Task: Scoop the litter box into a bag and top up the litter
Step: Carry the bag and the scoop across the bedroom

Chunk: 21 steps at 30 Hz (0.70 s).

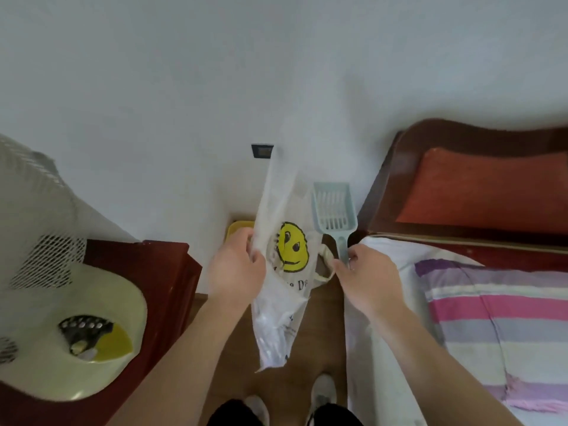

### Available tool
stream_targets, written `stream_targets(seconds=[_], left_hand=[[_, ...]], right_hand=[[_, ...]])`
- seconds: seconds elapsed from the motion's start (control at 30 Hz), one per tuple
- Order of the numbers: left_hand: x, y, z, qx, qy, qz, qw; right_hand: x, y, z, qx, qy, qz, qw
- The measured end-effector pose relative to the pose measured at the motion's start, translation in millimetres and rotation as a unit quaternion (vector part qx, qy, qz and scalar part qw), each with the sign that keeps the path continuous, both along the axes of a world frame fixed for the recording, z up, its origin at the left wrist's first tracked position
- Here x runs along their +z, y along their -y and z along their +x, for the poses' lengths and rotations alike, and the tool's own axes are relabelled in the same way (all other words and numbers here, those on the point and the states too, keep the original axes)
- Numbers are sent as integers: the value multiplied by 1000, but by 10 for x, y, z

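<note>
One bag (278, 315) left hand (236, 269), scoop (333, 210) right hand (365, 275)

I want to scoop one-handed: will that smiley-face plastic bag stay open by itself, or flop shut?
Probably flops shut: the plastic bag hangs limp and crumpled between the left hand and the right hand, which also grips the litter scoop. Likely very light: its film looks thin and translucent.
</note>
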State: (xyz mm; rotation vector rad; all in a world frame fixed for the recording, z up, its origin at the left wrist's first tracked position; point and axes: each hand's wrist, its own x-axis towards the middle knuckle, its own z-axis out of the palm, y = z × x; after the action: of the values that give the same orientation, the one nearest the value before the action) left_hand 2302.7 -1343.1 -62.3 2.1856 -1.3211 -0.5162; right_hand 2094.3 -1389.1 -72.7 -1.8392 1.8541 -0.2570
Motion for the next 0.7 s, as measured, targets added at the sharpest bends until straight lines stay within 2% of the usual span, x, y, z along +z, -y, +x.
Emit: stream_targets(seconds=[0.27,0.47,0.7], left_hand=[[-661,644,581,4,-7,31,999],[-1256,1062,693,-1,-10,70,997],[-2256,1500,611,38,-22,48,998]], right_hand=[[-553,680,671,7,-23,21,999],[-1240,962,802,-9,-8,45,999],[-2301,1419,771,23,3,56,998]])
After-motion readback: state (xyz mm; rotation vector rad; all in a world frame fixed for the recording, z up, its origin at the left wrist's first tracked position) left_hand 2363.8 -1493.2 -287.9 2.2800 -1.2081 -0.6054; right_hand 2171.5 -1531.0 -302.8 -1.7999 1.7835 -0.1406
